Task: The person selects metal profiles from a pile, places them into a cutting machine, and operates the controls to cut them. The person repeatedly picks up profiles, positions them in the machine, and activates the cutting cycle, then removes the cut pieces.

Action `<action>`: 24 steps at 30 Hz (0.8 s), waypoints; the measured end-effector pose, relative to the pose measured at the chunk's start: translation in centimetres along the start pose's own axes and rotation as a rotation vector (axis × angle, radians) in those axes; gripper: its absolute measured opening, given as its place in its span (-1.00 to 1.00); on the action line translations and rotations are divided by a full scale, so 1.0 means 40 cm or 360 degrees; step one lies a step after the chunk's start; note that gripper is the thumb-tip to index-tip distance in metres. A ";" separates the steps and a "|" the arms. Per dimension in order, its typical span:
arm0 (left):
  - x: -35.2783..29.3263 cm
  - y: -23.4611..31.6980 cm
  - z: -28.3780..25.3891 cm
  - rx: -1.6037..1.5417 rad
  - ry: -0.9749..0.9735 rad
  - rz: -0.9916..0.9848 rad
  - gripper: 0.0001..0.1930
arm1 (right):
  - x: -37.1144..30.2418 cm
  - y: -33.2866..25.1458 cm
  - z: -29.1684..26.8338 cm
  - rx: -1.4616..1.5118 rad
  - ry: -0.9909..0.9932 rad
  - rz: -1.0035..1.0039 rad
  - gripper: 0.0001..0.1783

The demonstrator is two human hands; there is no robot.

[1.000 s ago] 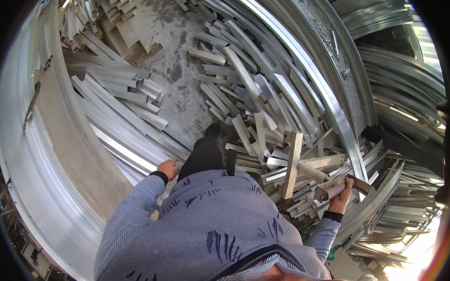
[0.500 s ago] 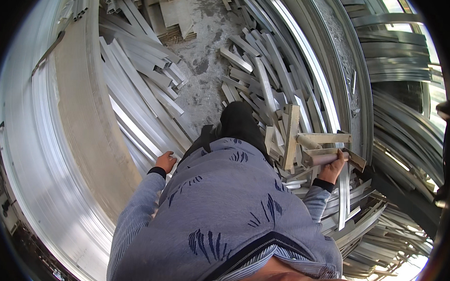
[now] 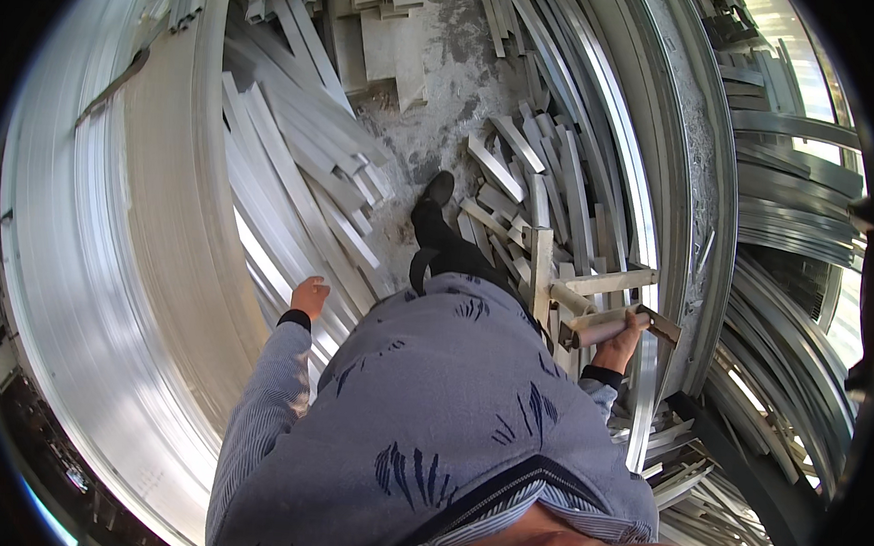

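My right hand [image 3: 618, 347] is closed round the end of a pale, worn cylindrical roller [image 3: 603, 329]. That roller belongs to a cream-coloured metal frame [image 3: 541, 277], which has an upright bar, a crossbar and a second, shorter roller [image 3: 573, 299]. My left hand [image 3: 308, 298] hangs in the air with loosely curled fingers and nothing in it. Below and beside it lie long silvery metal profiles [image 3: 295, 201]. The palm of the left hand is turned away, and part of the right hand's grip is hidden behind the roller.
A tall stack of long metal profiles [image 3: 169, 216] runs along my left. Loose cut lengths [image 3: 556, 166] heap up on the right, beside a long metal rail [image 3: 709, 205]. Bundled strips [image 3: 791, 333] fill racks at far right. A narrow grey floor strip [image 3: 433, 119] lies ahead.
My view has shifted, and a dark shoe now shows on the floor ahead. The left hand has risen slightly. My right hand still grips the roller.
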State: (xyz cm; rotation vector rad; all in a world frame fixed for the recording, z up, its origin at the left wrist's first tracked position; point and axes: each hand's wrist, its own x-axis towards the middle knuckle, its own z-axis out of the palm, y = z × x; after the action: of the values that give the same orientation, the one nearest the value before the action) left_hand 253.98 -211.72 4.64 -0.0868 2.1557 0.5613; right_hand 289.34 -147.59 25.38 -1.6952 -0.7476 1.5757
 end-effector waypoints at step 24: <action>0.784 0.710 -0.289 -0.0817 -0.0351 -0.0286 -0.59 | 0.281 -0.573 0.836 -0.0206 0.0159 -0.0109 -0.56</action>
State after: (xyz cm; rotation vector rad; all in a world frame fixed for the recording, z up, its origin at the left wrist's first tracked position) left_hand 218.83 -186.84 -3.67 -0.4714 1.7274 0.9581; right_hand 258.20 -121.55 36.44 -1.8072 -0.8633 1.4111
